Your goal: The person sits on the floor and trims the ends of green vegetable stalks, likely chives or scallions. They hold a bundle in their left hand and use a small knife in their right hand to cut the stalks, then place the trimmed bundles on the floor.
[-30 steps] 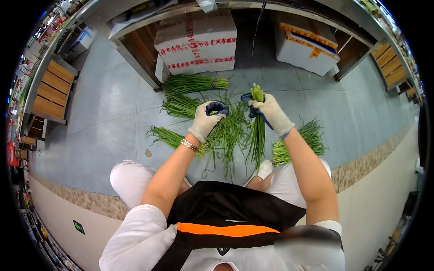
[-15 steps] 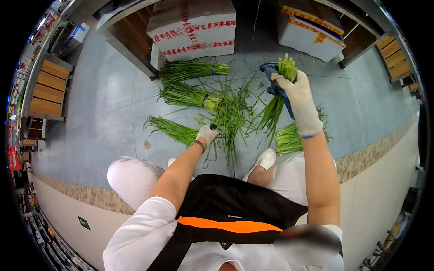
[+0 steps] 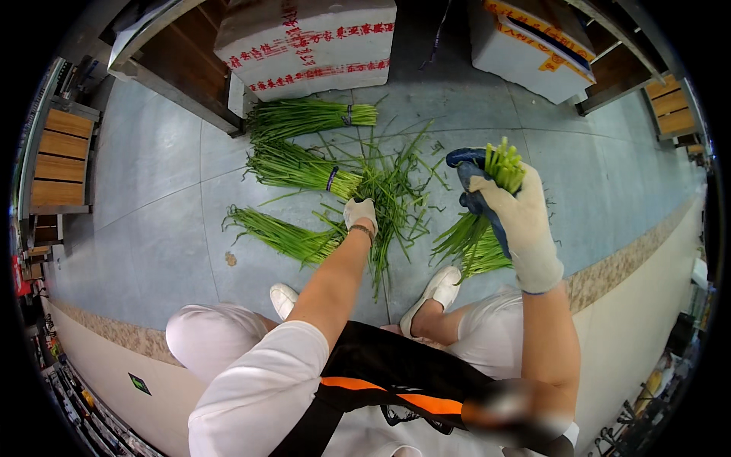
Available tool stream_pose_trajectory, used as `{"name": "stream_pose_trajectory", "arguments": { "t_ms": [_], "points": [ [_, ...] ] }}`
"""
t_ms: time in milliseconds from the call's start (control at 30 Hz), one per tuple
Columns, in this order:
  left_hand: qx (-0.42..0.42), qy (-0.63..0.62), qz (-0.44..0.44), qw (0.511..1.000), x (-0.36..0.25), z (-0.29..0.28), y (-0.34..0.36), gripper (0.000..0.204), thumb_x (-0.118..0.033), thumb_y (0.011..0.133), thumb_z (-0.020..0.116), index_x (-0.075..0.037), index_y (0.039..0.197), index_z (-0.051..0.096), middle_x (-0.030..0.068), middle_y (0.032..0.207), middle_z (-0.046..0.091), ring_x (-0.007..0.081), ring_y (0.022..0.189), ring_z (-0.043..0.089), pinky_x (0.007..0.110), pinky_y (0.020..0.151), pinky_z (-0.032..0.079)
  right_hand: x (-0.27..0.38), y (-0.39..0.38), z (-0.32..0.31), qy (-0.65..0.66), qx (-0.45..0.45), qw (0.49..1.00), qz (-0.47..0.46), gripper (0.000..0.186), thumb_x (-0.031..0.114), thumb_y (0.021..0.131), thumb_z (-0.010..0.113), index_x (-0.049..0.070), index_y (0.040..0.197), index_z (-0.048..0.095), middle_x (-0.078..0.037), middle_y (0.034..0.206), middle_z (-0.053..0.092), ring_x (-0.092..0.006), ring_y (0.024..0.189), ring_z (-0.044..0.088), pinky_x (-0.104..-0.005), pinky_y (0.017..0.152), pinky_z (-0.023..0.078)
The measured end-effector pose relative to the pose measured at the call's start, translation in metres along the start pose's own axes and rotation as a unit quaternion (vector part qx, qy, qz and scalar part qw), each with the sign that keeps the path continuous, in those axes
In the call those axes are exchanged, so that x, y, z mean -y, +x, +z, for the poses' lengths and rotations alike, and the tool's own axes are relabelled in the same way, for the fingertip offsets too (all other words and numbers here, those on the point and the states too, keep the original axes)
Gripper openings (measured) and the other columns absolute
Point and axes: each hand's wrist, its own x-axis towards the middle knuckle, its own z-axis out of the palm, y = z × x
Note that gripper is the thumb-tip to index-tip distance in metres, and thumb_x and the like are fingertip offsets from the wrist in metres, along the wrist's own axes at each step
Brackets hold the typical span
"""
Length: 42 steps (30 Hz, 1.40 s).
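Observation:
A bunch of chives (image 3: 504, 164) is gripped in my right hand (image 3: 525, 228), its cut ends up and its leaves hanging down. The glove on that hand is white with a dark blue palm. My left hand (image 3: 360, 212), in the same kind of glove, reaches to the near side of a heap of loose chive stalks (image 3: 396, 198); its fingers are hidden. Beside it lie a tied chive bundle (image 3: 304, 164) with a purple band and a nearer bunch (image 3: 285, 234). Farther off is another banded bundle (image 3: 312, 118). More chives (image 3: 483, 255) lie beneath the held bunch.
On the far side, a white foam box (image 3: 312, 53) with red print and another foam box (image 3: 529, 57) with yellow tape stand under tables. My white shoes (image 3: 440, 293) are on the grey floor (image 3: 156, 206) close to the chives. A wooden-slatted stand (image 3: 59, 164) is at left.
My left hand has moved forward and slightly right toward the loose stalks. The right hand with the chives has come lower and a little right. The view has shifted slightly.

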Motion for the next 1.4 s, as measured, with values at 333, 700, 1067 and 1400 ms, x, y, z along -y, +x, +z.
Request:
{"name": "stream_pose_trajectory", "arguments": {
  "t_ms": [333, 700, 1067, 1400],
  "points": [
    [-0.009, 0.048, 0.547, 0.836, -0.041, -0.095, -0.141, 0.036, -0.029, 0.076, 0.070, -0.003, 0.101, 0.065, 0.0176, 0.095, 0.065, 0.0354, 0.089, 0.062, 0.040, 0.079, 0.049, -0.050, 0.005, 0.011, -0.141, 0.154, 0.975, -0.079, 0.026, 0.013, 0.076, 0.068, 0.000, 0.098, 0.068, -0.018, 0.085, 0.068, -0.0265, 0.076, 0.063, -0.0331, 0.072, 0.048],
    [0.095, 0.085, 0.599, 0.791, -0.062, -0.189, -0.237, 0.031, -0.015, 0.077, 0.069, -0.001, 0.104, 0.065, 0.0126, 0.091, 0.069, 0.0212, 0.083, 0.067, 0.032, 0.080, 0.051, -0.040, -0.016, 0.034, 0.090, 0.214, 0.966, -0.110, 0.020, 0.009, 0.087, 0.060, -0.002, 0.103, 0.065, 0.000, 0.084, 0.064, -0.0080, 0.074, 0.054, -0.0250, 0.069, 0.045],
    [0.092, 0.187, 0.846, 0.490, -0.131, -0.217, -0.299, 0.082, -0.065, 0.091, 0.022, 0.002, 0.131, 0.048, 0.0249, 0.132, 0.049, 0.0421, 0.122, 0.044, 0.043, 0.107, 0.030, -0.031, -0.040, 0.044, 0.169, 0.262, 0.944, -0.109, 0.017, 0.008, 0.091, 0.055, 0.000, 0.105, 0.061, -0.001, 0.093, 0.063, -0.0099, 0.085, 0.056, -0.0273, 0.079, 0.047],
    [0.628, -0.403, 0.244, 0.620, -0.133, -0.238, -0.270, 0.089, -0.069, 0.090, 0.029, 0.007, 0.137, 0.037, 0.0261, 0.141, 0.039, 0.0358, 0.130, 0.040, 0.049, 0.112, 0.027, -0.049, -0.013, 0.016, 0.251, 0.207, 0.945, -0.023, 0.018, 0.014, 0.094, 0.054, 0.001, 0.107, 0.057, -0.004, 0.094, 0.061, -0.0140, 0.080, 0.058, -0.0304, 0.072, 0.051]
  ]
}}
